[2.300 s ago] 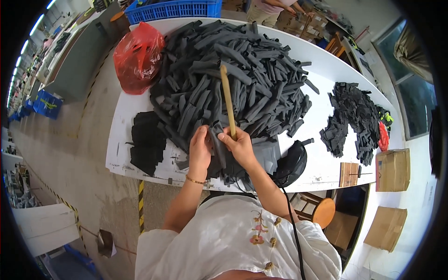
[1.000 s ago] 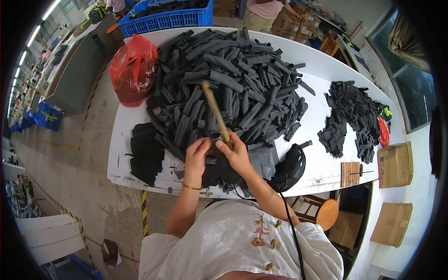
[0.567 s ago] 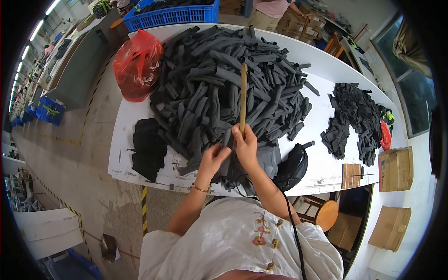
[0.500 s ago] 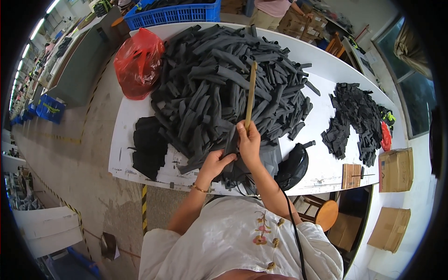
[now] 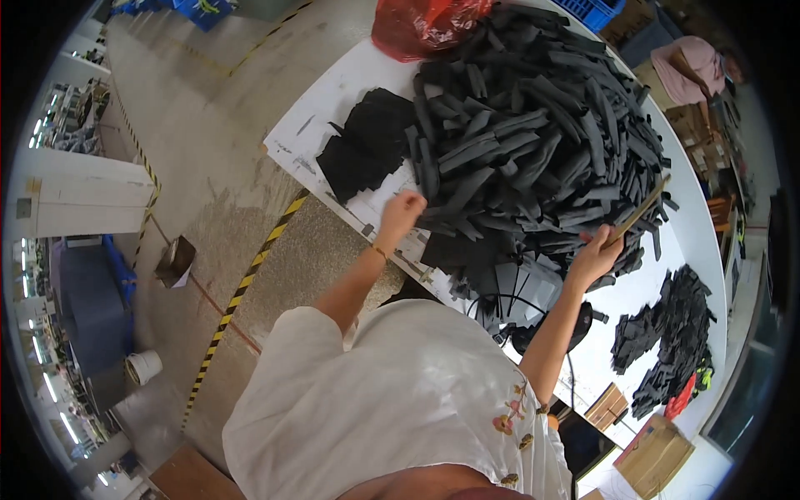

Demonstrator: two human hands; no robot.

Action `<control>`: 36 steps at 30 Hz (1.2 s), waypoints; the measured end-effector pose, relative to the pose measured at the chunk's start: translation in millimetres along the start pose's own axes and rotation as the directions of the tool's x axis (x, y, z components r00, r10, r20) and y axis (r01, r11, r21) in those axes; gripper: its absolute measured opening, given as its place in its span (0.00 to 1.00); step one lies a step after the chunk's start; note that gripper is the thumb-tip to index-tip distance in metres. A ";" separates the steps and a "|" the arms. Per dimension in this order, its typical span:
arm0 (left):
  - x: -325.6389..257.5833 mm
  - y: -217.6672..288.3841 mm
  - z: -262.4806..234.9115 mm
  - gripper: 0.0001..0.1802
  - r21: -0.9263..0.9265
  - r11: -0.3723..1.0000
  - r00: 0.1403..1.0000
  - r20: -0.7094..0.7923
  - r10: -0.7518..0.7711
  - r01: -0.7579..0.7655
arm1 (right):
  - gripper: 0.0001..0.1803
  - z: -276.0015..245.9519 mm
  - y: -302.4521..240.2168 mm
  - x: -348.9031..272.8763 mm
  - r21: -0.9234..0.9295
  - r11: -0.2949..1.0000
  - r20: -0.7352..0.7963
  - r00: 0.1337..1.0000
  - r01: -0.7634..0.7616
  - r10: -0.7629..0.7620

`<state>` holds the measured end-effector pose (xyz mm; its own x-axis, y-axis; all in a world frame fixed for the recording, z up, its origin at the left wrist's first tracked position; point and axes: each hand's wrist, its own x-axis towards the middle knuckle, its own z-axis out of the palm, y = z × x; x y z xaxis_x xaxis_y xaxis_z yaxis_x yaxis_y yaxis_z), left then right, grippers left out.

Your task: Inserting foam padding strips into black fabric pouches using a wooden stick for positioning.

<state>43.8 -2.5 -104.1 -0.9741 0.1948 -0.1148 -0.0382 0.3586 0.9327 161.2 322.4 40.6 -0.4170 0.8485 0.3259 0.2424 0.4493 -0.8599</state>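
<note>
White laminate covers the long work table (image 5: pixel 350 79), which runs diagonally across the view. Most of it is taken up by a big heap of black foam strips (image 5: pixel 533 133), piled loosely and lying in all directions. Beside that heap, toward the table's near edge, lies a flat stack of black foam sheets (image 5: pixel 367 142). At the far end of the table a crumpled red plastic bag (image 5: pixel 421 21) touches the heap. Well apart, further along the table to the person's right, sits a smaller pile of black foam offcuts (image 5: pixel 667 333).

The right hand (image 5: pixel 593 258) is closed around the lower end of a thin wooden stick (image 5: pixel 640 210), whose other end slants up over the edge of the big heap. The left hand (image 5: pixel 402 210) rests at the near edge of the heap, fingers curled against the strips there; whether it actually grips one cannot be told. A thin bracelet (image 5: pixel 379 250) circles the left wrist.
</note>
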 end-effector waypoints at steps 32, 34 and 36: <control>49.4 19.6 -59.6 0.14 -0.709 0.542 0.827 0.107 -0.551 0.452 | 0.09 69.7 -26.2 -155.8 -0.040 0.809 0.770 0.535 0.586 -0.349; 31.3 39.0 -37.9 0.16 -0.635 0.617 0.871 0.202 -0.447 0.464 | 0.11 71.7 -25.2 -158.0 -0.116 0.818 0.759 0.582 0.563 -0.293; -2.1 45.7 -21.5 0.17 -0.496 0.688 0.846 0.363 -0.390 0.530 | 0.14 77.3 -30.1 -162.0 -0.181 0.876 0.803 0.582 0.447 -0.131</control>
<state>39.3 -6.2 -53.8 -0.7287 0.3564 -0.5848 -0.6527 -0.1031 0.7505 153.7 149.8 -16.7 -0.9775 0.2103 -0.0135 0.1846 0.8236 -0.5362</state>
